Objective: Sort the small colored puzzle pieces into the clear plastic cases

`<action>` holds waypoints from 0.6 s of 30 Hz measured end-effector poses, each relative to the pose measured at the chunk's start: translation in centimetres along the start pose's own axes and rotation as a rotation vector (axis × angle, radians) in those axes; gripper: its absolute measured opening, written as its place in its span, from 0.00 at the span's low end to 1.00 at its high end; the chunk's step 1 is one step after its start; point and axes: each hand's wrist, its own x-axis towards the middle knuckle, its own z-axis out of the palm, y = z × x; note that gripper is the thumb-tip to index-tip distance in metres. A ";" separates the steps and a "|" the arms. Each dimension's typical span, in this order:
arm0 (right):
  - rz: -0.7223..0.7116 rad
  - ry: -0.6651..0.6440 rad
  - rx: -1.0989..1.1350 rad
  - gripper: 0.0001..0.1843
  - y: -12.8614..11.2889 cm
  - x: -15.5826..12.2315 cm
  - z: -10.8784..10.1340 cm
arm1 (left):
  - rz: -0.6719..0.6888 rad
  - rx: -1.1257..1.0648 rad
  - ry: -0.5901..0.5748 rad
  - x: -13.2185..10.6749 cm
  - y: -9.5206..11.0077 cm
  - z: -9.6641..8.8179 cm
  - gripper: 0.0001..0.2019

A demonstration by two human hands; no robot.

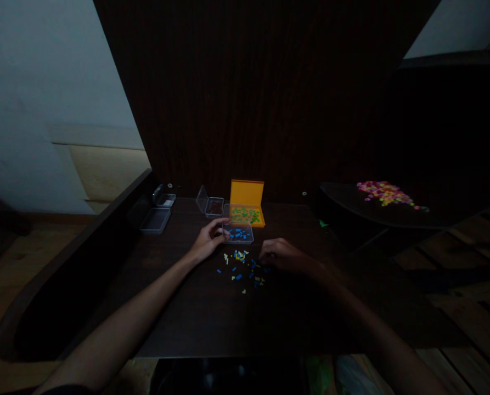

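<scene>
Forearms (144, 302) cross the table (187, 329); left hand (206, 240) grasps clear box (252, 236), partly filled with blue pieces (238, 235). Others lie outside, mixed, beside right hand (285, 255): fingers curled, grip I cannot tell.

Right fingers (266, 254) curled, arms (141, 307) outstretched.

Shadow hides whether the right hand (281, 255), near the frame's centre, grips anything. The left forearm (121, 321) and right forearm (372, 326) are cut off at the bottom edge. The bright heap (387, 193) at right is too fine to tell.
</scene>
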 end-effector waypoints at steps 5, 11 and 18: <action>0.042 -0.021 -0.032 0.08 -0.6 0.2 -0.2 | 0.002 -0.004 -0.002 0.0 -0.2 0.0 0.26; 0.031 0.065 -0.002 0.06 -1.3 1.4 -2.0 | 0.016 -0.008 -0.033 0.0 -0.4 -0.2 0.27; 0.048 0.209 -0.079 0.05 -2.2 5.5 -3.4 | 0.017 -0.009 -0.039 0.1 -0.6 -0.2 0.29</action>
